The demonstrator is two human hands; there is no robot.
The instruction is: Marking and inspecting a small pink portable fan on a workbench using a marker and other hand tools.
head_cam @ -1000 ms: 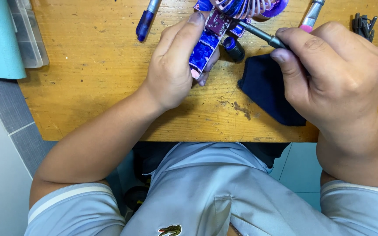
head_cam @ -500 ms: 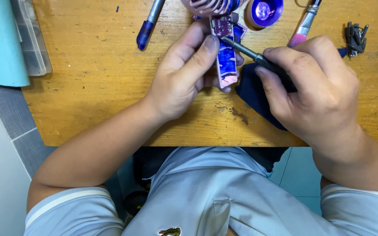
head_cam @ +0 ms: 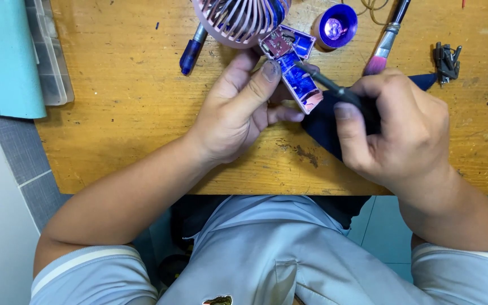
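so far the fan (head_cam: 241, 20) lies far on the desk (head_cam: 120, 113) with its handle (head_cam: 295, 70) opened, left hand (head_cam: 235, 116) pinching it, right hand (head_cam: 393, 133) fisted round a screwdriver (head_cam: 326, 85) probing inside; cap (head_cam: 334, 25) waits off.

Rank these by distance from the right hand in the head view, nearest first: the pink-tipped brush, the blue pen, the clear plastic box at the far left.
From the right hand:
1. Pink-tipped brush, just above the hand near the table's top edge.
2. Blue pen, past the left hand, upper middle.
3. Clear plastic box, far left edge of the table.
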